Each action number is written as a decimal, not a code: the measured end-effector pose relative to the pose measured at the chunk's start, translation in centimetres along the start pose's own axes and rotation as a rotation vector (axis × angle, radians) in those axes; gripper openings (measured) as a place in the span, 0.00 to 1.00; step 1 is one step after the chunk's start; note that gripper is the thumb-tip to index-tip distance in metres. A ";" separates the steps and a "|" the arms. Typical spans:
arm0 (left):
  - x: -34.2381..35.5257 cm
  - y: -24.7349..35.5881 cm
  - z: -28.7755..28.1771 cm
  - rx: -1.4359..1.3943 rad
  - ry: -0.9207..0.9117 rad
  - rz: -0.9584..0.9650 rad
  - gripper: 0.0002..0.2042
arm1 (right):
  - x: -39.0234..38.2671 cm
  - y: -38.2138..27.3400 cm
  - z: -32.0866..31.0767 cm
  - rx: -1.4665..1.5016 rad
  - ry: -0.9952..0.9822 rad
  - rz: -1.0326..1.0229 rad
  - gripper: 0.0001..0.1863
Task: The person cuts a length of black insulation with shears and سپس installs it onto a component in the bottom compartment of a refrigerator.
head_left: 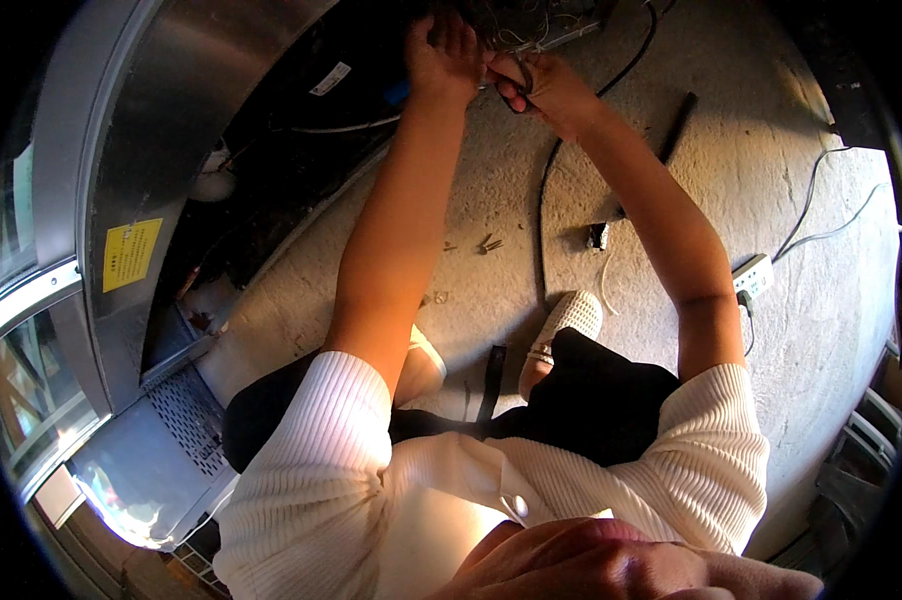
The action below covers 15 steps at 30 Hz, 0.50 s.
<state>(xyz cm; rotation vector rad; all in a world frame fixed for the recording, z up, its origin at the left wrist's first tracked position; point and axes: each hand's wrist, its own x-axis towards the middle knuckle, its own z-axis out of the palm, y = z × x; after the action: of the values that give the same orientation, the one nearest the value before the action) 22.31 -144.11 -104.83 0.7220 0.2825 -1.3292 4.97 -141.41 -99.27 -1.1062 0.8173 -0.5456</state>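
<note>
At the top of the head view my left hand point(445, 62) reaches into a dark machine opening, its fingers bent beside a tangle of thin wires point(534, 38). What those fingers hold is hidden. Close on its right, my right hand point(555, 92) is closed around the dark looped handles of scissors point(524, 78). The blades do not show clearly. Both forearms stretch far forward, and the two hands nearly touch.
A metal cabinet point(206, 70) with a yellow label point(131, 255) stands on the left. A black cable point(545, 200) crosses the concrete floor point(451, 290). Several small metal pieces point(489, 244) lie there. A white power strip point(753, 275) is at the right, beyond my elbow.
</note>
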 end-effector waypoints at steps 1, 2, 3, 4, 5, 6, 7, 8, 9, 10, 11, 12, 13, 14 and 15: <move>-3.1 -0.4 0.6 0.053 -0.039 -0.032 0.14 | -0.2 0.1 0.0 0.003 0.012 0.006 0.19; -4.8 -0.5 1.0 0.104 -0.080 -0.057 0.13 | -0.1 -0.1 0.3 0.002 0.017 0.008 0.20; -4.6 -0.6 0.9 0.140 -0.101 -0.001 0.14 | -0.1 -0.1 0.4 0.052 -0.015 0.016 0.20; -4.3 -0.7 0.7 0.177 -0.122 0.052 0.14 | 0.0 0.0 0.4 0.102 -0.045 0.026 0.21; -3.9 -0.7 0.6 0.213 -0.144 0.107 0.15 | 0.0 -0.1 0.4 0.150 -0.077 0.034 0.22; -2.6 -0.5 0.3 0.184 -0.161 0.105 0.16 | 0.1 -0.1 0.5 0.150 -0.086 0.025 0.22; -1.0 -0.2 0.5 0.156 -0.179 0.102 0.18 | 0.2 -0.2 0.5 0.151 -0.094 0.016 0.23; 0.6 -0.2 0.5 0.129 -0.196 0.093 0.20 | 0.3 -0.2 0.3 0.153 -0.097 0.009 0.23; 1.4 -0.3 0.6 0.111 -0.223 0.098 0.21 | 0.4 -0.2 0.2 0.175 -0.099 0.016 0.23; 2.1 -0.5 0.6 0.094 -0.250 0.102 0.23 | 0.4 -0.3 0.1 0.196 -0.101 0.023 0.22; 2.8 -0.5 0.6 0.077 -0.278 0.110 0.24 | 0.4 -0.6 0.1 0.217 -0.106 0.028 0.22; 3.5 -0.3 0.6 0.078 -0.251 0.136 0.24 | 0.3 -0.9 0.3 0.222 -0.101 0.020 0.22; 4.1 -0.1 0.6 0.078 -0.224 0.163 0.23 | 0.2 -1.4 0.7 0.226 -0.096 0.011 0.22; 3.8 -0.3 0.9 0.081 -0.195 0.178 0.23 | 0.0 -1.5 0.8 0.233 -0.080 0.006 0.21; 3.4 -0.6 1.1 0.086 -0.192 0.150 0.23 | 0.0 -1.5 0.7 0.234 -0.080 0.014 0.21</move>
<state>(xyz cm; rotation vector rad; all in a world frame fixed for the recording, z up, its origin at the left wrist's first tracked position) 22.34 -147.50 -106.17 0.6687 0.0173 -1.2627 5.52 -141.61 -97.76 -0.9007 0.6726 -0.5668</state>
